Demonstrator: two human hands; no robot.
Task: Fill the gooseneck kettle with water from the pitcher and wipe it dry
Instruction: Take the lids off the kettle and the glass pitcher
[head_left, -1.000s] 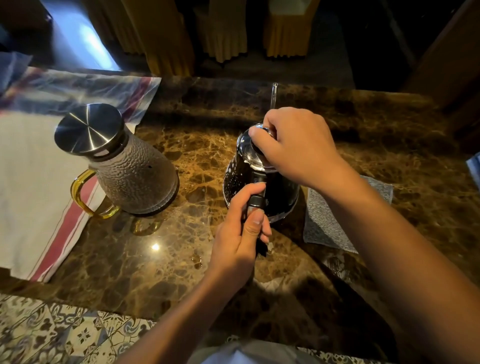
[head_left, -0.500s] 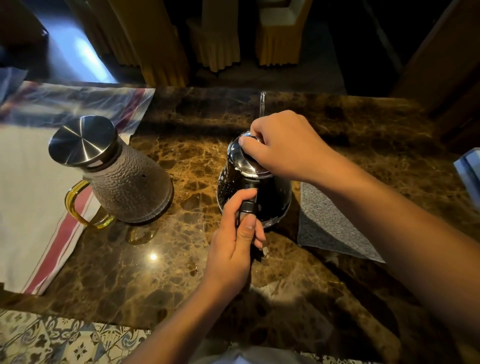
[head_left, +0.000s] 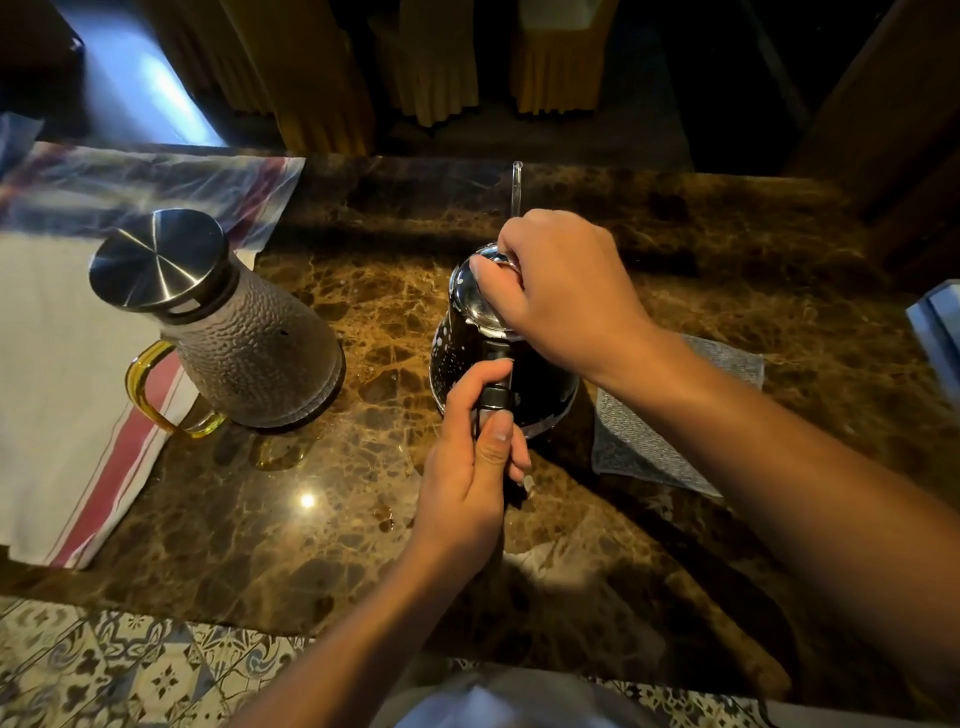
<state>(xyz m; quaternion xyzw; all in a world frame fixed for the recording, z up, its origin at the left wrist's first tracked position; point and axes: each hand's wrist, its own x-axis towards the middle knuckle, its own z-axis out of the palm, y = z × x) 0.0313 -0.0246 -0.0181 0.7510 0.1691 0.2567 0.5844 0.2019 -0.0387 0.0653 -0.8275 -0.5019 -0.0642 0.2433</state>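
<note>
A dark speckled gooseneck kettle (head_left: 452, 358) stands upright at the middle of the brown marble table (head_left: 311, 519). My left hand (head_left: 467, 467) grips its black handle from the near side. My right hand (head_left: 561, 291) curls over the shiny metal lid (head_left: 478, 296) and holds it on top of the kettle. The thin spout (head_left: 516, 187) sticks up behind my right hand. A textured glass pitcher (head_left: 249, 343) with a steel cap and a yellow handle stands to the left. A grey cloth (head_left: 644, 441) lies flat to the right of the kettle, partly under my right forearm.
A white towel with red stripes (head_left: 57, 364) covers the table's left side, under the pitcher's handle. Small water drops (head_left: 384, 519) lie on the marble near my left wrist. A light blue object (head_left: 940, 332) shows at the right edge. Yellow-covered chairs (head_left: 441, 62) stand beyond the table.
Both hands keep their hold on the kettle's handle and lid. The camera view has shifted slightly; the kettle and pitcher stay where they were.
</note>
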